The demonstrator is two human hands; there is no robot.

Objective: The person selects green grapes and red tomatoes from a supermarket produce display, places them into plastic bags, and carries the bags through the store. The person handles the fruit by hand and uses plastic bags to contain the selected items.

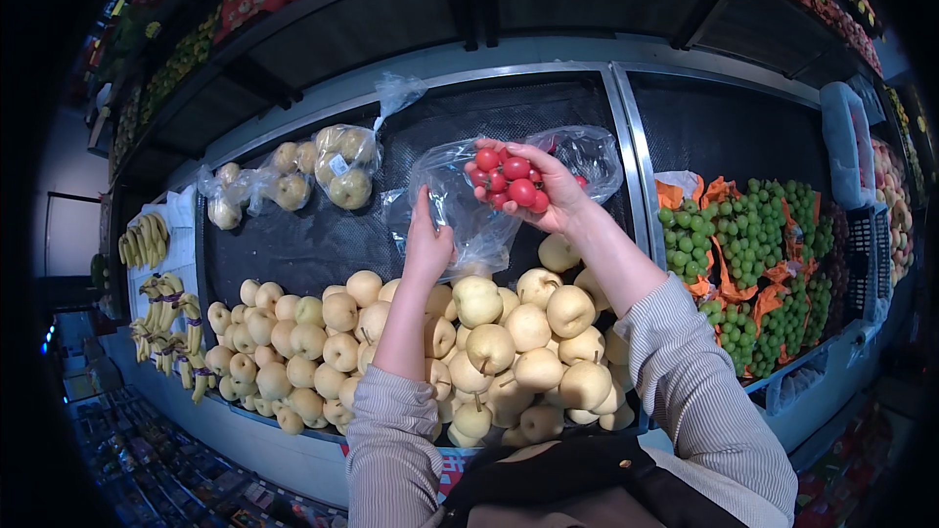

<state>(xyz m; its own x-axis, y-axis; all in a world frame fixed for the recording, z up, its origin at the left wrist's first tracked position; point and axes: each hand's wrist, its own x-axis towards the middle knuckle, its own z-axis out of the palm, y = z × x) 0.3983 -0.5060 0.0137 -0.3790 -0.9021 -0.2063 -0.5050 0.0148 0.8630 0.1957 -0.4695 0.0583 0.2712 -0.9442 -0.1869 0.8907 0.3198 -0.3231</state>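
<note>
Several red cherry tomatoes lie in my right hand, its fingers curled around them above the black-lined display tray. My left hand grips a clear plastic bag by its left side; the bag spreads between the two hands. Just behind my right hand rests another clear plastic bag with some red tomatoes in it. Below both hands is a big heap of pale yellow pears.
Bagged pears sit at the tray's back left. Bananas are at the far left. A metal divider separates the tray from green grapes in orange wrapping. A blue plastic crate stands farther right. An upper shelf overhangs the back.
</note>
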